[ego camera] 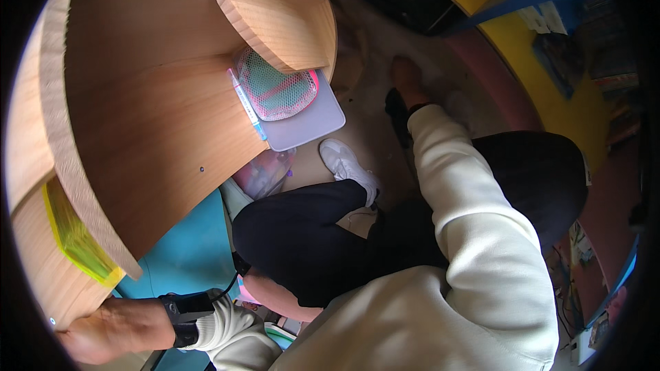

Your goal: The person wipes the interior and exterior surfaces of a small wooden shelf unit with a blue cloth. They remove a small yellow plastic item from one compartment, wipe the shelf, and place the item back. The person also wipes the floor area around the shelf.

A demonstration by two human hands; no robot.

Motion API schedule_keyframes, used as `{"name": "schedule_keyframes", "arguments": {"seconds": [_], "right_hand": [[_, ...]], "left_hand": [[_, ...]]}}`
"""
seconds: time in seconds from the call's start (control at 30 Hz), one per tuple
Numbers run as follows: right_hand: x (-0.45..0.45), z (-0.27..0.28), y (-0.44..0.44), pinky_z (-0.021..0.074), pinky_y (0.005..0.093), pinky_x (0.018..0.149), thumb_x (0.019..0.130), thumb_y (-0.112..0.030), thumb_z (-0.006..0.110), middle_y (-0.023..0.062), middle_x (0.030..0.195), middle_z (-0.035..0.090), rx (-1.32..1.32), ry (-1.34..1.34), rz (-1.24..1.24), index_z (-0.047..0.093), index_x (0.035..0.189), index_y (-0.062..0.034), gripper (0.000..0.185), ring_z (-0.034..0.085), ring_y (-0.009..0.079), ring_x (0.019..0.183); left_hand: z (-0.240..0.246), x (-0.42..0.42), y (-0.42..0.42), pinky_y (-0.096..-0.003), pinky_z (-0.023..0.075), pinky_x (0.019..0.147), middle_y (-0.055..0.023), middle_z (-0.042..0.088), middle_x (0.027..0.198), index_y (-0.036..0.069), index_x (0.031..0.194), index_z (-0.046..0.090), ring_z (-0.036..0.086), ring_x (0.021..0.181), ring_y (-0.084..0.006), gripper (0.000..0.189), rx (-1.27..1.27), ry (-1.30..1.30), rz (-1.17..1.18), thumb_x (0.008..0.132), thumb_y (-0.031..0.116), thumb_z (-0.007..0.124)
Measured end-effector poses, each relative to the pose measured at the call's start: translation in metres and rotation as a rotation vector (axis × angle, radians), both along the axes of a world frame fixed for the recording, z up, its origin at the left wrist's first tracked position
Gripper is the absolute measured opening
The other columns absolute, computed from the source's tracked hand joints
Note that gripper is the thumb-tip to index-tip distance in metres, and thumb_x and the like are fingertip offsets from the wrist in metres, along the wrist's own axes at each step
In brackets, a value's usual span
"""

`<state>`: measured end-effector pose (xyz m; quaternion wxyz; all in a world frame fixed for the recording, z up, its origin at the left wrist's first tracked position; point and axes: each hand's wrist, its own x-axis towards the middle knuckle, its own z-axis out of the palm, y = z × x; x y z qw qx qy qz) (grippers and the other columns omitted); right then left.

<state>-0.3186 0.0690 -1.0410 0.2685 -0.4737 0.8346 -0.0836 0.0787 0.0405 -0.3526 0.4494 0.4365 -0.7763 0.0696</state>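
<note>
At the lower left rim, my left hand (95, 337) lies against a light wooden board (56, 288), its fingers cut off or hidden; a black device is strapped to the wrist. My right hand (407, 76) reaches down into shadow near the floor, beside a dark object (397, 111); its fingers are too dim to make out. Between them stands a wooden furniture piece (154, 129) with a curved edge. On it rest a marker pen (247, 105) with pink and blue ends, a white-and-pink mesh pouch (278, 87) and a grey flat pad (309, 123) jutting past the edge.
A slanted wooden panel (278, 20) rises over the pouch. Yellow film packaging (77, 237) sits at the left. Below are a teal surface (180, 252) and a clear plastic bag (265, 170). A white shoe (345, 162) is on the floor; yellow and blue furniture (515, 56) curves along the right.
</note>
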Motion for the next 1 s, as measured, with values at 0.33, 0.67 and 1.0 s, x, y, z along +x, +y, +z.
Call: {"name": "schedule_keyframes", "arguments": {"seconds": [0.33, 0.67, 1.0], "right_hand": [[0.005, 0.248, 0.036, 0.0531, 0.0217, 0.059, 0.089, -0.015, 0.074, 0.004, 0.077, 0.069, -0.347, -1.956, -0.286, 0.07, 0.09, -0.0046, 0.011, 0.064, 0.0099, 0.061], [0.012, 0.426, 0.064, 0.0502, 0.0209, 0.054, 0.086, -0.014, 0.079, 0.0079, 0.079, 0.072, -0.349, -1.672, 0.187, 0.07, 0.09, -0.0003, 0.016, 0.063, 0.0084, 0.058], [0.026, 0.467, 0.083, 0.0509, 0.0209, 0.055, 0.089, -0.014, 0.077, 0.0075, 0.082, 0.073, -0.365, -1.644, 0.307, 0.073, 0.097, -0.0006, 0.016, 0.065, 0.0091, 0.06]], "left_hand": [[-0.017, -0.067, -0.049, -0.0484, 0.0542, 0.08, -0.038, 0.059, 0.091, -0.024, 0.093, 0.049, 0.062, 0.083, -0.0365, 0.059, -0.558, 0.257, 0.691, 0.096, 0.034, 0.06], [-0.028, -0.096, -0.05, -0.0484, 0.0515, 0.08, -0.032, 0.063, 0.095, -0.013, 0.099, 0.046, 0.065, 0.087, -0.0405, 0.04, -0.478, 0.273, 0.352, 0.104, 0.026, 0.055], [-0.024, -0.11, -0.049, -0.0452, 0.052, 0.084, -0.0253, 0.063, 0.104, -0.008, 0.107, 0.049, 0.065, 0.094, -0.0367, 0.028, -0.547, 0.265, 0.245, 0.102, 0.019, 0.053]]}}
